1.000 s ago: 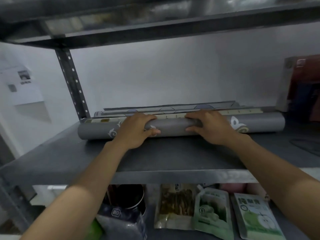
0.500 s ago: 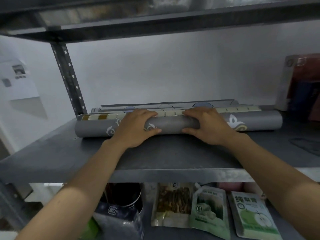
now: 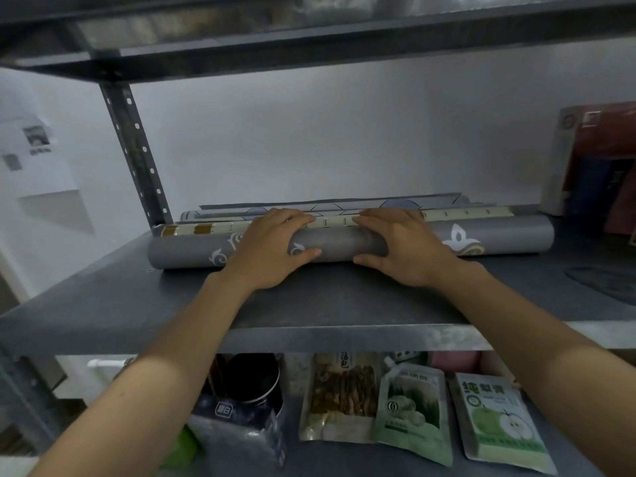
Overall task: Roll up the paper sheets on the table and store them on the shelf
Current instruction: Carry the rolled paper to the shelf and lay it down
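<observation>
Two hands: the left hand (image 3: 268, 249) and the right hand (image 3: 406, 249) are set side by side at the middle of the frame with a gap between them. Each is wrapped over the grey rolled paper sheet with white ornaments (image 3: 344, 242), fingers across its top and thumb on its near side.
Grey roll: it is laid lengthwise on the grey metal shelf board (image 3: 309, 304), across the centre of the frame.
Reason for the hold: the curl is judged to be kept from springing open, and the roll to be steadied against its neighbour so that it cannot run toward the front edge.
Behind it: a cream paper roll with gold bands (image 3: 206, 229) is lodged touching its far side. Pale sheets with blue shapes (image 3: 395, 204) are tucked against the wall, partly hidden.
Right edge: upright red and blue books (image 3: 602, 160) are stood on the same board.
Lower shelf: at the bottom of the frame, a clear pouch of brown dried strips (image 3: 340, 397), a green spouted pouch (image 3: 413, 411) and a pouch printed with a green apple (image 3: 499, 421) are laid flat. The contents of a dark round tin (image 3: 251, 376) cannot be seen.
Task state: this roll is judged stored but not yet released.
</observation>
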Available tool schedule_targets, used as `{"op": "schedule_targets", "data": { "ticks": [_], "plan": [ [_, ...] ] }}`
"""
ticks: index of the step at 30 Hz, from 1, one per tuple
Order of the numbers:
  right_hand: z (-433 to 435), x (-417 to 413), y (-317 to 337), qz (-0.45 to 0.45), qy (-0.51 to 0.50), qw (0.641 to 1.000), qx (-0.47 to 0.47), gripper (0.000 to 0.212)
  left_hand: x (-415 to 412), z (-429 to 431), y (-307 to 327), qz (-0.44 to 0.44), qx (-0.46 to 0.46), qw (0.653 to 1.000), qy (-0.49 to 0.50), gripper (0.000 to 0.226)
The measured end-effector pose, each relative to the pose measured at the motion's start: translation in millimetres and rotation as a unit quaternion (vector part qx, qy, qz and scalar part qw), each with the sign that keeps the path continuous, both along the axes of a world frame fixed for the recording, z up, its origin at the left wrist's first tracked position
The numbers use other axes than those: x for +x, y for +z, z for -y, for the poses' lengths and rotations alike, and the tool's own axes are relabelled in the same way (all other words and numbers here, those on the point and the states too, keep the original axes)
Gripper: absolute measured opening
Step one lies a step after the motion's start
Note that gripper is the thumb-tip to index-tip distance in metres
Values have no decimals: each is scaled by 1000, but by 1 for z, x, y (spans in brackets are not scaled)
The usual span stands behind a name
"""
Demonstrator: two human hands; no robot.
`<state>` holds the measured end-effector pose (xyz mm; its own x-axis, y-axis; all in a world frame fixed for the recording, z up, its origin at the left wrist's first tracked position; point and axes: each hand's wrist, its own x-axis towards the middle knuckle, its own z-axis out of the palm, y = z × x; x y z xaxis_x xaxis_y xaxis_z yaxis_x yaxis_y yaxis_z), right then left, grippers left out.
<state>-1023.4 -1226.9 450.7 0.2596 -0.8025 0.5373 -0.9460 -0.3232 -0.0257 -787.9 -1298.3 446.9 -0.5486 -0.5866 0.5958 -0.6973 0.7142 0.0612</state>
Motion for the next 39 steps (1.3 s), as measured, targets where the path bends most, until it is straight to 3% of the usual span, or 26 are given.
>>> {"op": "schedule_targets", "data": {
  "ticks": [11, 21, 26, 31, 39],
  "plan": [
    [-15, 6, -6, -29, -3, 998, -61, 57, -9, -27, 0, -17, -4, 1000, 23, 58],
    [-74, -2, -15, 74, 35, 991, -102, 55, -20, -123, -2, -127, -9, 988, 92, 56],
    [-127, -6, -35, 144, 115, 982, -52, 57, -29, -208, -36, -218, 2, 966, 141, 54],
    [-174, -8, -86, 162, 201, 966, 24, 56, -43, -293, -89, -238, 29, 941, 240, 51],
    [-288, 18, -175, 188, 323, 905, 204, 56, -60, -482, -173, -311, 117, 837, 436, 44]
  ]
}}
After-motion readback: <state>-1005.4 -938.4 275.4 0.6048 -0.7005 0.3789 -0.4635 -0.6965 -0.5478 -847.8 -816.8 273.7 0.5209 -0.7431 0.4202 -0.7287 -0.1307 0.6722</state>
